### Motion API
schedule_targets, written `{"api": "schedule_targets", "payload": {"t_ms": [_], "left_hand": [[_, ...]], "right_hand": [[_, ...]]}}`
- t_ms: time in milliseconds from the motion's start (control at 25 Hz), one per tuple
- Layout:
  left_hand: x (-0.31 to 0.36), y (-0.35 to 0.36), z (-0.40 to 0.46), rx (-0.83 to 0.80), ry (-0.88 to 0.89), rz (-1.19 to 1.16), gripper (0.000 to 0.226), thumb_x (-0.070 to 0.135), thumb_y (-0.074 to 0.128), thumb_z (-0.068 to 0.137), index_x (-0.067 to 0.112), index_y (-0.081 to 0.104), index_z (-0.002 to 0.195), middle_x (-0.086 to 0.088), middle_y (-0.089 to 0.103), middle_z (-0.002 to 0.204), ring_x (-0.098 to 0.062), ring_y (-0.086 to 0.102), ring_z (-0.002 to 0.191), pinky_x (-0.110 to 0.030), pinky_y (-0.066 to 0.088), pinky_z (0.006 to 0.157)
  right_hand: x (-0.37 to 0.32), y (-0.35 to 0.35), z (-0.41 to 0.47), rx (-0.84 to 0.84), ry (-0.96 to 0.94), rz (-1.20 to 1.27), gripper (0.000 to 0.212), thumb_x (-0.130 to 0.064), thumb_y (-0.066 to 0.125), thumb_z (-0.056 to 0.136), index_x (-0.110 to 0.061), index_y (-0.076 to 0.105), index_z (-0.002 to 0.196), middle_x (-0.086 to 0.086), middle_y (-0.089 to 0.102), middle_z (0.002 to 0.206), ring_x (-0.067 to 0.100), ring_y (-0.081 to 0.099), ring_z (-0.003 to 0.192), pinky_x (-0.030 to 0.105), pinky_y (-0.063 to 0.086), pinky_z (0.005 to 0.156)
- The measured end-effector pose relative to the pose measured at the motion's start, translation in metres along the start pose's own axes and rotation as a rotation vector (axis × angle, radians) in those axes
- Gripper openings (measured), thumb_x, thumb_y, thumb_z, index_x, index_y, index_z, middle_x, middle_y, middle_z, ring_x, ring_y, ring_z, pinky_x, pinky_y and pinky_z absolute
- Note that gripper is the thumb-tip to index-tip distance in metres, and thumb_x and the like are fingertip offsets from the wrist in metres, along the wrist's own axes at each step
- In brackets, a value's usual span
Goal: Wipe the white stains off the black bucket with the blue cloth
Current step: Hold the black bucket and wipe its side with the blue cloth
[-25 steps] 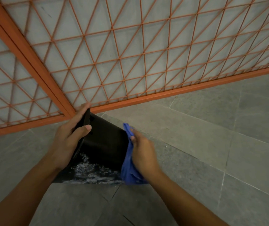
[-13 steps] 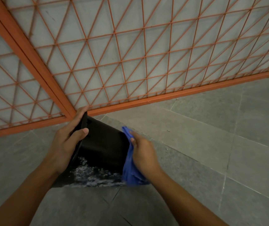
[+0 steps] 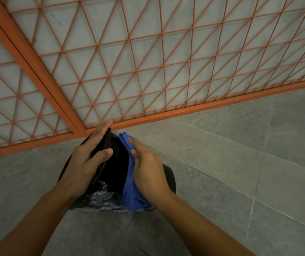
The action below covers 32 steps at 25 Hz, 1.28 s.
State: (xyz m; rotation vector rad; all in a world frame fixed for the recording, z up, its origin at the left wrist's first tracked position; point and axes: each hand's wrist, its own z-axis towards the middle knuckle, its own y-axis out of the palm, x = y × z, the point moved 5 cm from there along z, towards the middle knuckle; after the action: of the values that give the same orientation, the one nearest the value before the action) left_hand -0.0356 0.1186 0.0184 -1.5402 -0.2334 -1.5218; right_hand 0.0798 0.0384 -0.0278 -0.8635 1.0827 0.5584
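The black bucket (image 3: 115,169) lies tilted on the grey floor in front of me, its rim pointing away toward the fence. White stains (image 3: 101,197) speckle its near end. My left hand (image 3: 87,161) grips the rim, thumb on the outer wall and fingers over the edge. My right hand (image 3: 148,170) presses the crumpled blue cloth (image 3: 132,193) flat against the bucket's side, just right of the left hand. The cloth hangs down past the bucket's near end.
An orange metal mesh fence (image 3: 148,67) with a thick post (image 3: 33,71) rises right behind the bucket. Grey stone floor tiles (image 3: 240,172) stretch to the right and toward me.
My right hand has slid the cloth up and left across the bucket wall, closer to my left hand. The left hand keeps its grip on the rim.
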Motion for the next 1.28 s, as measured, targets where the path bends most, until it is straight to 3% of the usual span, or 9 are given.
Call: {"api": "schedule_targets", "payload": {"t_ms": [120,240,400,560,720,840,960,1040,1280], "left_hand": [[0.001,-0.003,-0.003,0.021,-0.013,0.004,0.065,0.050,0.050,0.070,0.048,0.039,0.134,0.046,0.030,0.137,0.018,0.026,0.134,0.004,0.022,0.100],[0.000,-0.005,-0.005,0.001,-0.023,0.002,0.070,0.049,0.049,0.070,0.043,0.038,0.139,0.042,0.033,0.140,0.015,0.028,0.136,0.000,0.023,0.104],[-0.006,-0.014,-0.007,0.029,-0.034,-0.019,0.074,0.048,0.050,0.071,0.033,0.040,0.143,0.014,0.041,0.150,-0.005,0.035,0.140,-0.027,0.026,0.116],[-0.014,-0.019,-0.004,0.051,-0.067,-0.058,0.077,0.048,0.050,0.069,0.029,0.041,0.144,0.010,0.042,0.150,-0.006,0.035,0.140,-0.028,0.026,0.115],[-0.016,-0.020,-0.001,0.035,-0.065,-0.063,0.074,0.048,0.051,0.071,0.031,0.042,0.143,0.008,0.044,0.148,-0.009,0.038,0.139,-0.041,0.024,0.119],[-0.017,-0.021,0.002,0.048,-0.063,-0.063,0.075,0.047,0.051,0.070,0.030,0.043,0.143,0.007,0.045,0.148,-0.009,0.038,0.139,-0.041,0.024,0.119],[-0.013,-0.017,0.003,0.039,-0.043,-0.046,0.078,0.048,0.050,0.069,0.027,0.041,0.144,0.008,0.042,0.149,-0.003,0.036,0.139,-0.027,0.024,0.118],[-0.011,-0.016,0.002,0.021,-0.043,-0.048,0.077,0.048,0.050,0.070,0.029,0.040,0.144,0.011,0.042,0.150,0.000,0.035,0.138,-0.021,0.025,0.116],[-0.013,-0.015,-0.004,-0.004,0.004,-0.047,0.069,0.043,0.051,0.072,0.030,0.041,0.140,0.008,0.044,0.148,-0.006,0.038,0.139,-0.017,0.029,0.112]], "right_hand": [[0.052,-0.019,-0.003,0.035,0.205,-0.130,0.032,-0.016,0.035,0.097,-0.019,0.049,0.126,0.009,0.064,0.113,0.019,0.059,0.101,0.017,0.034,0.072],[0.075,-0.029,-0.038,0.076,0.337,-0.101,0.036,-0.015,0.035,0.097,-0.020,0.042,0.132,0.007,0.057,0.126,0.017,0.054,0.110,0.014,0.036,0.085],[0.035,-0.012,-0.073,0.008,0.129,0.023,0.040,-0.021,0.033,0.096,-0.025,0.035,0.136,-0.012,0.036,0.141,-0.002,0.030,0.129,0.000,0.020,0.097],[0.071,-0.023,-0.046,0.005,0.263,-0.085,0.042,-0.013,0.036,0.095,-0.020,0.036,0.136,0.004,0.043,0.141,0.020,0.040,0.128,0.024,0.031,0.101],[0.074,-0.032,-0.069,0.024,0.343,-0.105,0.040,-0.016,0.035,0.095,-0.019,0.036,0.135,0.009,0.048,0.136,0.027,0.046,0.122,0.030,0.036,0.098],[0.062,-0.022,-0.054,-0.045,0.207,-0.108,0.039,-0.015,0.036,0.096,-0.016,0.038,0.135,0.003,0.041,0.142,0.018,0.039,0.128,0.024,0.028,0.103],[0.087,-0.035,-0.031,0.025,0.346,-0.171,0.036,-0.011,0.036,0.097,-0.013,0.043,0.132,0.011,0.056,0.128,0.015,0.052,0.112,0.011,0.031,0.080],[0.085,-0.039,-0.044,0.040,0.376,-0.152,0.037,-0.011,0.036,0.096,-0.015,0.041,0.133,0.009,0.053,0.132,0.020,0.050,0.118,0.009,0.030,0.081],[-0.032,0.007,-0.046,-0.106,-0.129,-0.005,0.043,-0.007,0.038,0.095,-0.017,0.035,0.137,0.001,0.031,0.148,0.013,0.022,0.138,0.028,0.020,0.113]]}}
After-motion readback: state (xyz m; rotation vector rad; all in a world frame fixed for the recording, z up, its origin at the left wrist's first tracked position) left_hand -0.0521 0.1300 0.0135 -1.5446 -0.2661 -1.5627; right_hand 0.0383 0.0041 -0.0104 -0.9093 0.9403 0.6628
